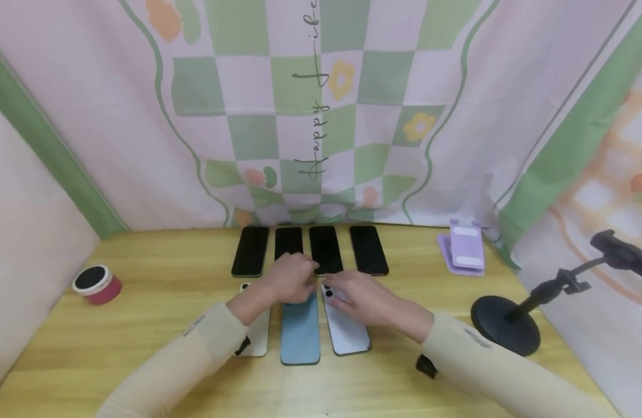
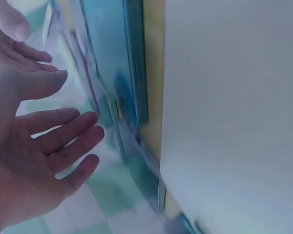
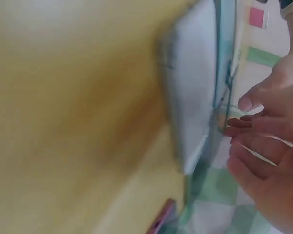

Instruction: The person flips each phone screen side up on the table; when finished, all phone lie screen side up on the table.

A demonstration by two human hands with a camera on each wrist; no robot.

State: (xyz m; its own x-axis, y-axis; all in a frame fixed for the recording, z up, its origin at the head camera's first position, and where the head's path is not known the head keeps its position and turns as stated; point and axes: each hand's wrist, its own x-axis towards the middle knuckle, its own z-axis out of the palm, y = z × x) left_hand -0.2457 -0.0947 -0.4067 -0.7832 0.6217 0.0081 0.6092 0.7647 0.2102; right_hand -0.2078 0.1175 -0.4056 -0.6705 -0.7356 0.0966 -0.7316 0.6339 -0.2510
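Observation:
My left hand (image 1: 292, 278) hovers over the top end of a blue phone (image 1: 300, 342) lying back up on the table. In the left wrist view, that hand (image 2: 44, 156) has loosely spread fingers and nothing in them. My right hand (image 1: 365, 296) is over the upper part of a white phone (image 1: 347, 334), also back up. The right wrist view shows that hand (image 3: 268, 161) with relaxed fingers beside the white phone (image 3: 195, 83); contact cannot be told. Partly beneath my left forearm lies a cream phone (image 1: 258, 337).
Behind the hands, several black-screened phones (image 1: 369, 249) lie in a row, face up. A pink-and-white round container (image 1: 97, 284) stands at left. At right are a lilac folding stand (image 1: 464, 249) and a black-based arm stand (image 1: 505, 325). A patterned curtain (image 1: 321, 116) hangs behind.

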